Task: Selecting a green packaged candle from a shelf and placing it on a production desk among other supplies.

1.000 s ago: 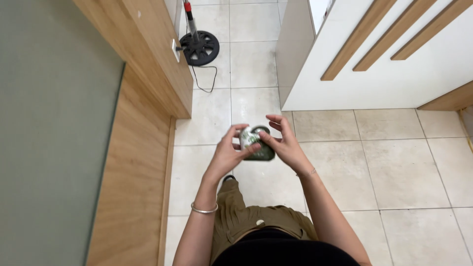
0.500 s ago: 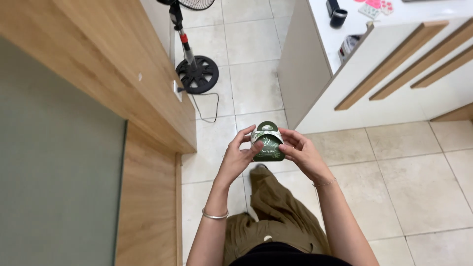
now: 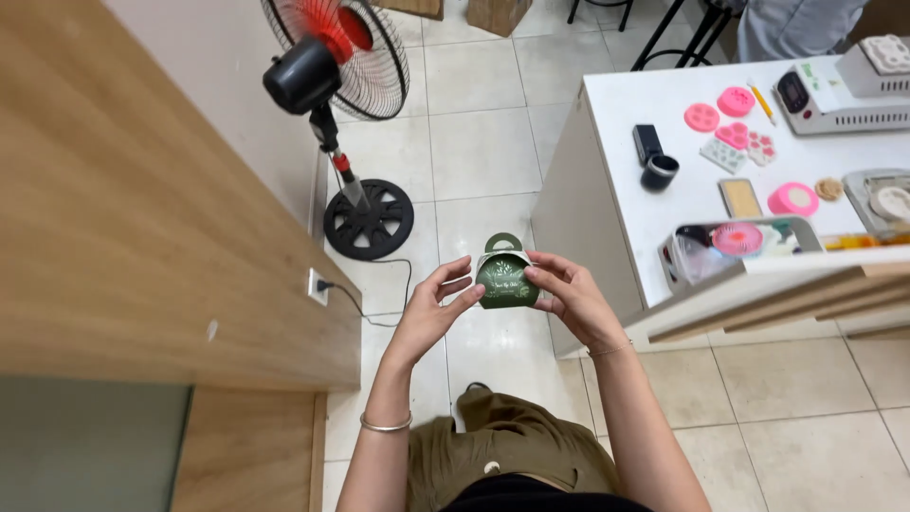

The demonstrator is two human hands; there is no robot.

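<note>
Between Both Hands: Small Green Box Held Up, View Now Raised

At chest height over the tiled floor (image 3: pixel 493 142), the small green gift box (image 3: pixel 506 279) with an arched handle sits between the left hand (image 3: pixel 431 308) and the right hand (image 3: pixel 569 296). Both hands grasp it: left fingertips press its left side, right fingers curl round its right side and front, thumb near the top edge. The box stands upright, printed face toward the camera, and touches nothing else.

Change noted: a second ago the box was held lower, close over the lap, with only floor and cabinet fronts in view. It has since been lifted and the head has tipped up, so the standing fan (image 3: pixel 327 71) and the white counter (image 3: pixel 654 213) now show. The grip itself looks unchanged in kind, two-handed throughout.

Judgement: the work remains handling of the box at close range, likely closing or checking its top flaps; it has not been set down. Pink moulds (image 3: pixel 735 100) and a clear tray (image 3: pixel 735 242) lie on the counter, well apart from the hands.
</note>
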